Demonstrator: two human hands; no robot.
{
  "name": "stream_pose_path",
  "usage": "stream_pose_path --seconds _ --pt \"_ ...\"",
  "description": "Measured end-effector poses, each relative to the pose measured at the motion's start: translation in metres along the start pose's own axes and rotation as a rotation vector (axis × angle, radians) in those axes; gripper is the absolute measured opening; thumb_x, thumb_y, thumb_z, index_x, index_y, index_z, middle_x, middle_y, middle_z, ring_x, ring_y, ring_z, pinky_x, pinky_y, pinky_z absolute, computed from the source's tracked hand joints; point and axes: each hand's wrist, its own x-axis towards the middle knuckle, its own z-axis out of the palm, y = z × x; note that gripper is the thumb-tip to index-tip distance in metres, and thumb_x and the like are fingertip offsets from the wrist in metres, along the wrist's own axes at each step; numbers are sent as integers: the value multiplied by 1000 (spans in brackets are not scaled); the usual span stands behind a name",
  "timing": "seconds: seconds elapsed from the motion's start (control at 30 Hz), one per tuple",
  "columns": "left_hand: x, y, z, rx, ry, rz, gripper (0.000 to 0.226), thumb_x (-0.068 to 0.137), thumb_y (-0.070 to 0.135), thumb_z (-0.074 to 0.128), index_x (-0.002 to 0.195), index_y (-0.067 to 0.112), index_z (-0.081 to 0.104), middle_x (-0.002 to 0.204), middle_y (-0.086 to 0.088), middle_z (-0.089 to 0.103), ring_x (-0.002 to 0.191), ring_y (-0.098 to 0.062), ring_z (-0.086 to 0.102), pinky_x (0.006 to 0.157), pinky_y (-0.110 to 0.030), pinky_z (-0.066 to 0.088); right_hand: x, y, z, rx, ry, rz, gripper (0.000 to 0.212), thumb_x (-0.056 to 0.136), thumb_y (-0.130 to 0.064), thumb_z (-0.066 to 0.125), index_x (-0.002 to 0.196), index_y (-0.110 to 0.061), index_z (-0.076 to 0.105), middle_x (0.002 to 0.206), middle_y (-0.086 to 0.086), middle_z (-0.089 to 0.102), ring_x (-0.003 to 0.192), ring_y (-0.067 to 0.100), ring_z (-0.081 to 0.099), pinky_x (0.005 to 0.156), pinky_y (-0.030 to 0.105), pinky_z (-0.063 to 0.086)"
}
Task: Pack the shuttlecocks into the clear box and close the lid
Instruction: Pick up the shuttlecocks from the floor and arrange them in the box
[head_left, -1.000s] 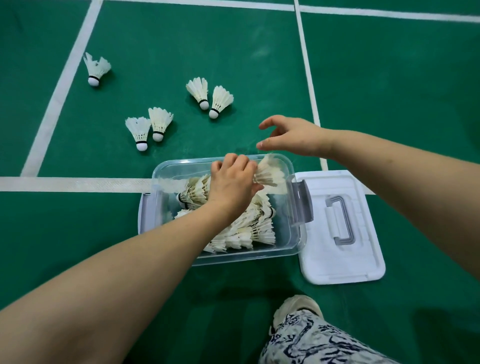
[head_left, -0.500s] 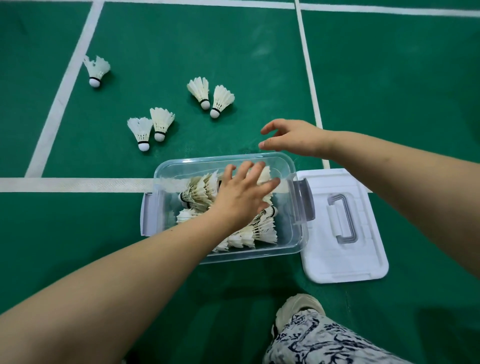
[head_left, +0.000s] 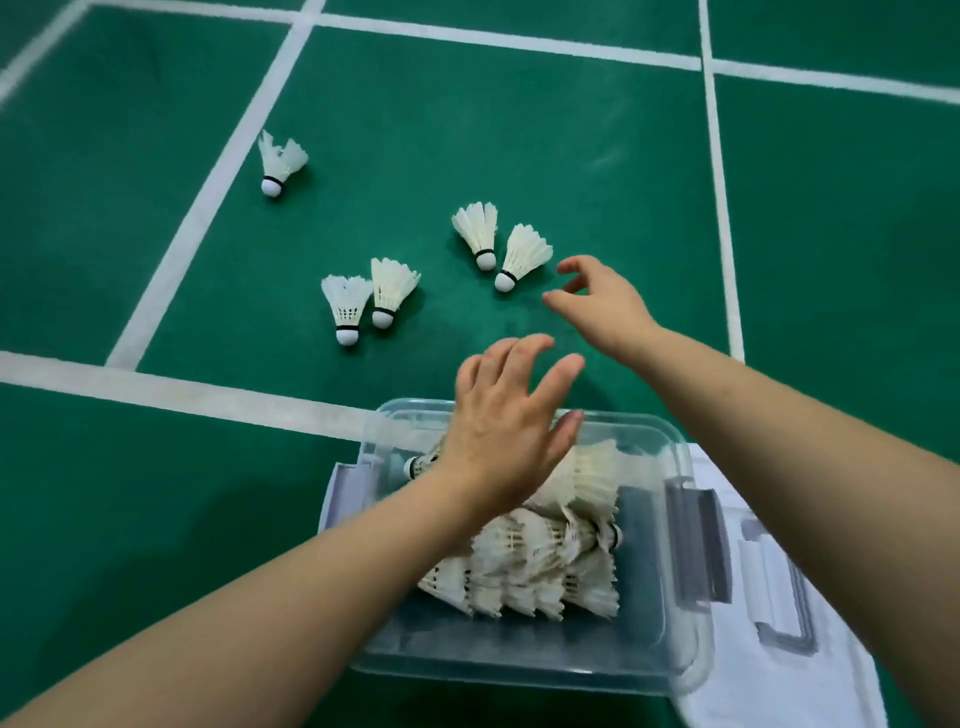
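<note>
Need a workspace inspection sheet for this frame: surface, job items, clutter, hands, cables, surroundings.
Surface: green court floor with white lines.
Job's things: clear box open, pile of shuttlecocks inside; five more on the floor beyond it: lone shuttlecock, left pair, right pair; white lid lies beside the box, handle up.
Clutter: nothing seen.
Hands: left hand open above the box's far rim, empty; right hand open, fingers loosely curled near the rightmost shuttlecock, not touching.
Cables: nothing seen.
Surroundings: only court floor in view.
</note>
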Motion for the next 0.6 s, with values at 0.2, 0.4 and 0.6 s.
stream_pose_path --seconds 0.2,0.4,0.6 --pt "-3 -43 -1 28 37 -172 39 83 39 42 117 21 42 121 -5 37 109 -25 38 89 -39 28 69 -13 33 -134 -6 102 95 72 -53 68 146 -28 14 152 10 12 137 38 19 112 43 21" --pt "-7 -54 -3 11 70 -324 39 81 38 44 115 19 42 121 -6 38 109 -26 38 92 -38 27 128 -44 64 -321 -19 96 107 65 -63 69 146 -37 3 157 6 -5 140 40 9 111 52 21" --pt "-5 -53 -1 -7 116 -408 43 79 40 46 116 20 40 119 -5 40 108 -24 41 92 -38 35 160 -60 84 -448 -78 31 101 60 -70 67 142 -39 18 155 5 6 135 42 18 108 52 25"
